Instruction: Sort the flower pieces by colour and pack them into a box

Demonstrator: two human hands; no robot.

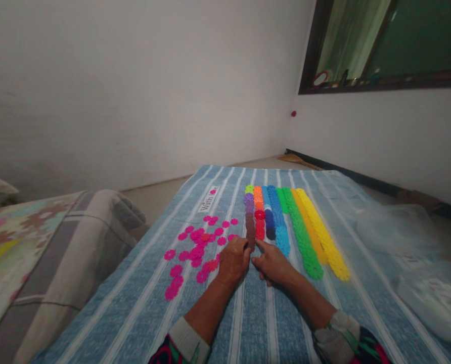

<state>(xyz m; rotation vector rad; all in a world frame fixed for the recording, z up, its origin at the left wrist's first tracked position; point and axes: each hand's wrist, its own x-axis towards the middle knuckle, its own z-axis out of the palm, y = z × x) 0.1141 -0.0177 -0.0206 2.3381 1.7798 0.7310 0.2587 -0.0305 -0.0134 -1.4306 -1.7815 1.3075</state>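
Observation:
Rows of small flower-shaped plastic discs lie on a blue striped cloth (225, 313): a purple-to-maroon row (250, 217), an orange-red row (259, 215), a blue row (276, 217), a green row (301, 235) and a yellow row (324, 237). Loose pink discs (197, 247) are scattered to the left. My left hand (233, 263) is curled, fingertips pinched at the near end of the maroon row. My right hand (273, 263) rests beside it, index finger pointing at the near end of the red row.
A folded patterned blanket (39, 253) lies at the left edge. Clear plastic bags (411, 253) lie on the cloth at the right. White walls meet in the corner behind, with a dark-framed window (385, 45) at upper right.

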